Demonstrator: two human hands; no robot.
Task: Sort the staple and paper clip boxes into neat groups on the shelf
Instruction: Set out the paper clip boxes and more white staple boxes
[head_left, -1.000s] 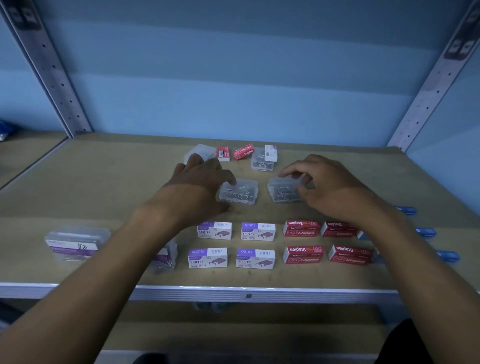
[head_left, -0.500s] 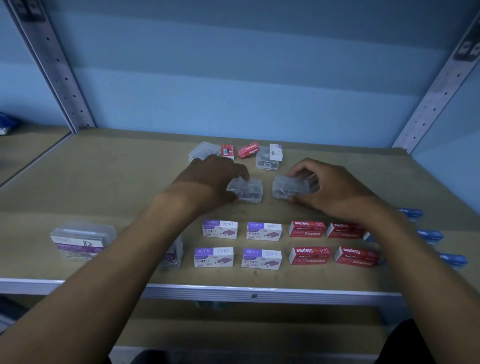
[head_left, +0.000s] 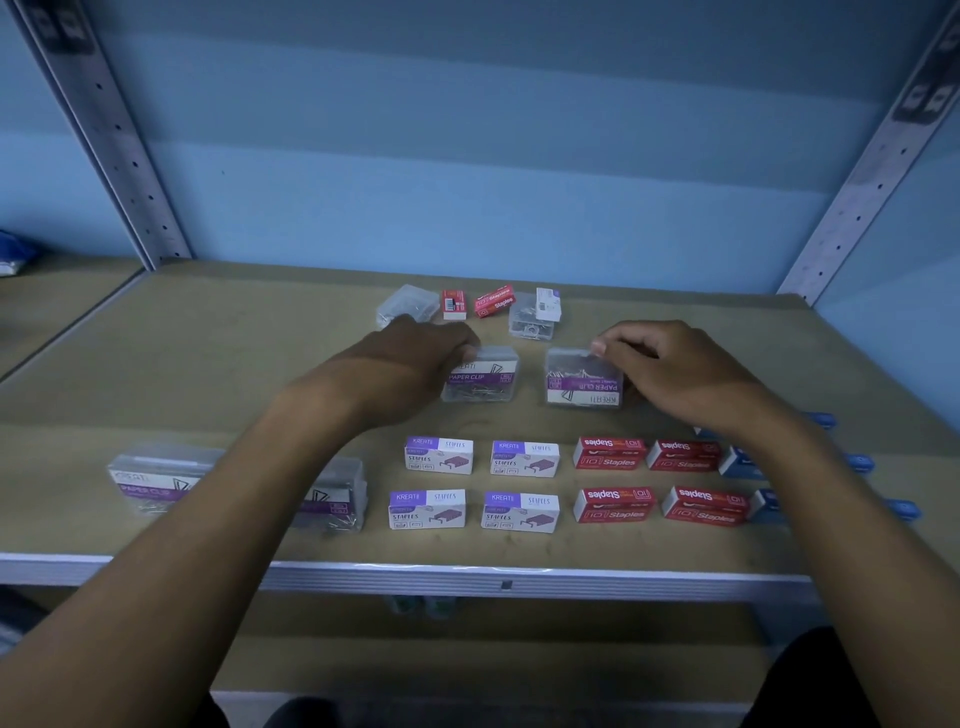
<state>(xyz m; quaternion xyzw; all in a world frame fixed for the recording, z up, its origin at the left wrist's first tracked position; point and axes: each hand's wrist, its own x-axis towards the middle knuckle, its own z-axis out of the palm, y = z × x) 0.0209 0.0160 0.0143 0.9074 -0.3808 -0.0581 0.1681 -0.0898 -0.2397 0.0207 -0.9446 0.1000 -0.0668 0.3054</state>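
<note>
Both bare forearms reach in from the lower corners of the frame and converge toward the centre. Left forearm runs from lower left up to mid-frame, wrist roughly straight. Left hand (head_left: 410, 358) lies palm down, back of the hand up, fingers curled forward and downward at the tips, which touch a clear box; whether they grip it cannot be told. Right forearm enters from lower right, angled up and left. Right hand (head_left: 670, 364) is palm down, knuckles raised, fingers bent, with thumb and fingertips (head_left: 600, 347) pinching the upper edge of a second clear box. The two hands sit apart, level with each other.
</note>
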